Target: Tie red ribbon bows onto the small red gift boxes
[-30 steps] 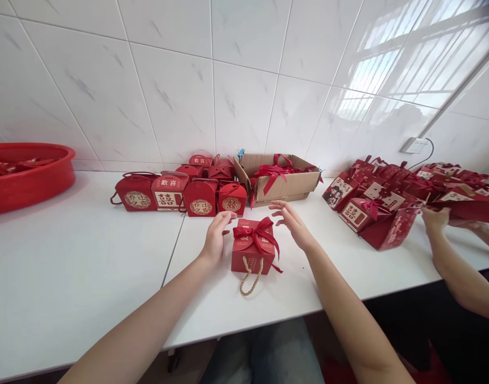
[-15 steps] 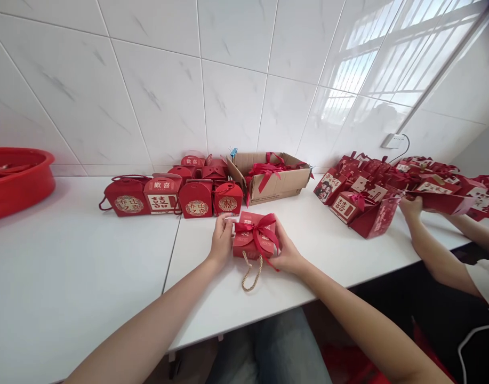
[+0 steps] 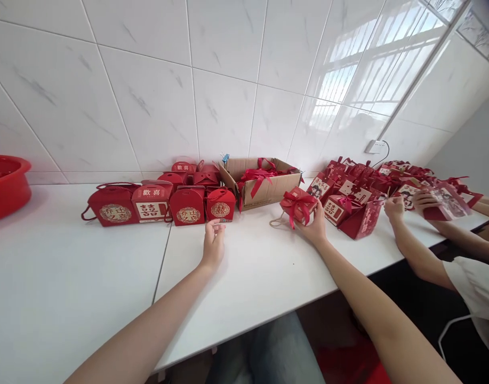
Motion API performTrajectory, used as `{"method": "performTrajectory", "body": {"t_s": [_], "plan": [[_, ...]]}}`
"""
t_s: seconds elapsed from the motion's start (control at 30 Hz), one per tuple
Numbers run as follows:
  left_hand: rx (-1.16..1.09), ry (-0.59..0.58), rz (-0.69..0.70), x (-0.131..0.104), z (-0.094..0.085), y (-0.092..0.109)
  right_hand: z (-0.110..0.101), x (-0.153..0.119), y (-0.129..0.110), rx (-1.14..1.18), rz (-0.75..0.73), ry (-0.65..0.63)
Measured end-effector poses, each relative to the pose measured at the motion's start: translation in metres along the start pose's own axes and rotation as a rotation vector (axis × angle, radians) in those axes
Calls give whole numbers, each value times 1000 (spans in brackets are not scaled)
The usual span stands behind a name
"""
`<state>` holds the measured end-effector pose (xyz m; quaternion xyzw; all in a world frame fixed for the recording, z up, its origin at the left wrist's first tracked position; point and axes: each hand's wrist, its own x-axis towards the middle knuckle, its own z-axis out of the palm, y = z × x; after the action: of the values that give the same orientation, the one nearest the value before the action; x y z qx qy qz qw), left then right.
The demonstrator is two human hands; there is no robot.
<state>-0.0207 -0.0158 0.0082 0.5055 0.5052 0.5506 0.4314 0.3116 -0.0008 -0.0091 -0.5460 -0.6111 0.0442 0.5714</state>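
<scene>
My right hand (image 3: 314,228) grips a small red gift box (image 3: 290,201) from its right side and below, tilted above the white table. A red ribbon bow is tied over the box, and its beige rope handle (image 3: 277,221) hangs on the left. Loosely curled, my left hand (image 3: 213,246) holds nothing and rests near the table. Just beyond it stands a red box (image 3: 221,209) with a round gold emblem, one of several red boxes grouped against the wall.
An open cardboard box (image 3: 264,194) with red ribbons stands at the back. Several finished-looking red gift boxes (image 3: 354,192) crowd the right side. Beyond them, a co-worker's hands (image 3: 395,208) handle another box. A red basin (image 3: 8,192) stands at far left.
My right hand has carried the bow-tied box right and away from me, lifting and tilting it. My left hand has let go of it. The co-worker's box has turned.
</scene>
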Motion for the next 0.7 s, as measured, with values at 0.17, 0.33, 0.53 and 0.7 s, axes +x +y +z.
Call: {"method": "performTrajectory", "body": {"t_s": [0.17,0.33,0.53,0.7], "plan": [[32,-3,-5,0,0,0,-29,0,24,-189,-94,159],[88,-29,58,-2,4,0,-17,-7,15,-64,-142,136],[165,-86,169,-7,7,-3,3,-15,-4,13,-176,-58],[203,-91,173,-8,6,-3,5,-17,0,31,-171,-44]]}}
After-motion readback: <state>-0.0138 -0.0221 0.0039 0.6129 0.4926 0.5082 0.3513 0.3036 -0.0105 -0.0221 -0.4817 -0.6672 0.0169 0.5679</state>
